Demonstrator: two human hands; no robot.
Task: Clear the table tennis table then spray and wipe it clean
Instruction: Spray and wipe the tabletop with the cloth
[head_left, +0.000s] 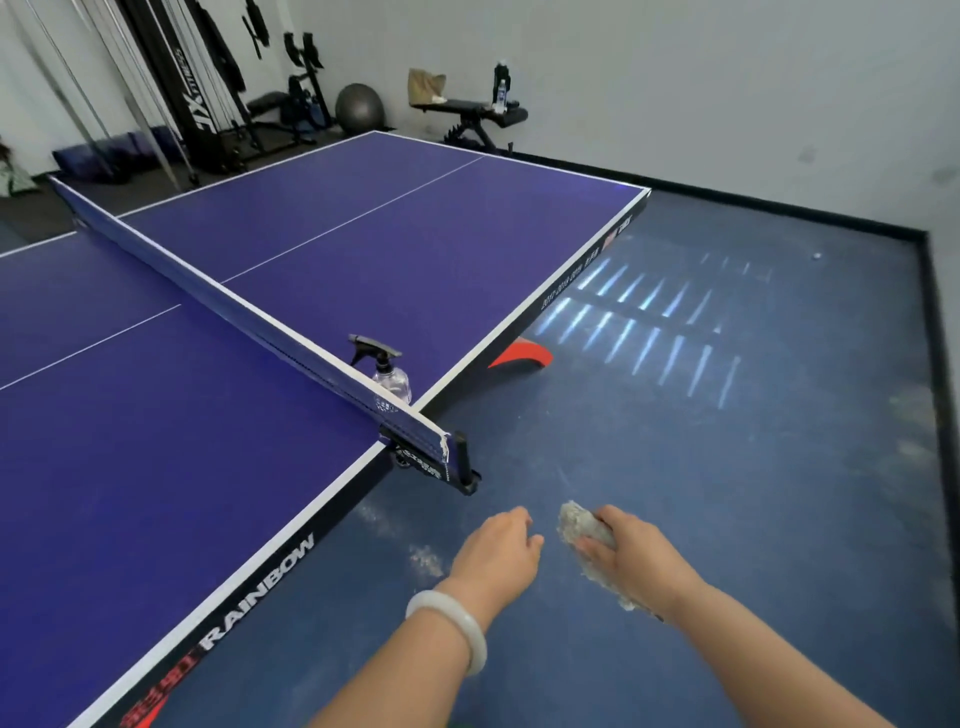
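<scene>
The blue table tennis table (218, 467) fills the left of the head view, its net (218, 291) running across it. A clear spray bottle (388, 371) with a black trigger stands on the far half, just behind the net near the right edge. My right hand (631, 558) is off the table's side, over the floor, closed around a crumpled grey cloth (582, 525). My left hand (501, 548), with a white bangle at the wrist, hovers beside it with fingers loosely curled and holds nothing.
The net clamp (452, 465) sticks out from the table's side near my hands. A red table leg (522, 356) shows underneath. A white ball (817, 256) lies on the blue floor at the far right. A weight bench (478, 117) and gym gear stand by the back wall.
</scene>
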